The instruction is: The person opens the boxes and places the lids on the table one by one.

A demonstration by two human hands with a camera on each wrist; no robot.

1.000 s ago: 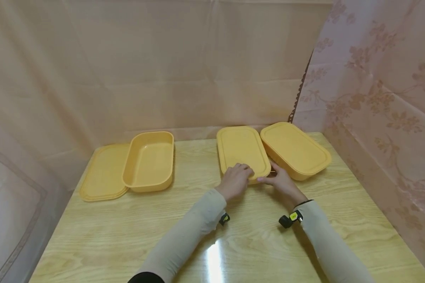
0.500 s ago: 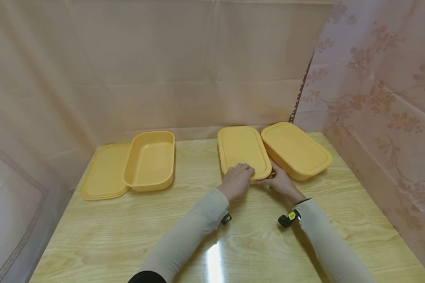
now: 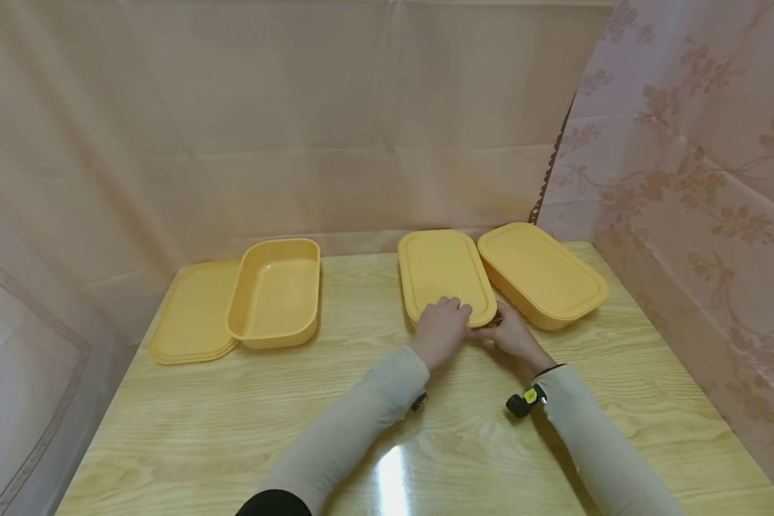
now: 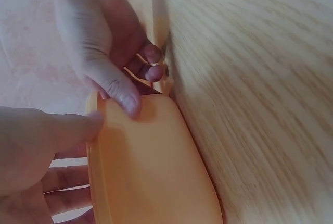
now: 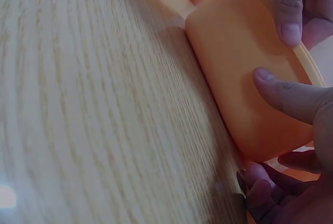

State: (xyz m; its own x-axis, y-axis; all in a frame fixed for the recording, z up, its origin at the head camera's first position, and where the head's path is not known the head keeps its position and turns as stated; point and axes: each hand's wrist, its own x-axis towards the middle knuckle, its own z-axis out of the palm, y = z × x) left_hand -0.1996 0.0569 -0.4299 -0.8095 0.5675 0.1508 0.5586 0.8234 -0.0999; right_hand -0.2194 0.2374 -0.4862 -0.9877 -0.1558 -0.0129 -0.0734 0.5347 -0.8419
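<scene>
In the head view, a yellow lidded plastic box (image 3: 448,272) stands right of the middle, near the table's back edge. My left hand (image 3: 440,333) holds its lid (image 5: 307,65) at the front rim, thumb on the edge and fingers over the top. At the front right corner is my right hand (image 3: 512,335). Its thumb (image 5: 283,96) lies on the box's front wall (image 4: 156,156), and the other fingers curl by the side, low near the table. Small dark bits show at those fingertips (image 5: 260,193); what they are I cannot tell.
A second lidded yellow box (image 3: 545,272) stands slanted close on the right. To the left is an open yellow box (image 3: 277,294), partly overlapping flat yellow lids (image 3: 193,312). Curtains (image 3: 387,129) hang behind the wooden table (image 3: 200,430) and at both sides.
My left hand and forearm have shifted slightly to the right along the lid's front edge. The right hand stays at the corner; the boxes look the same.
</scene>
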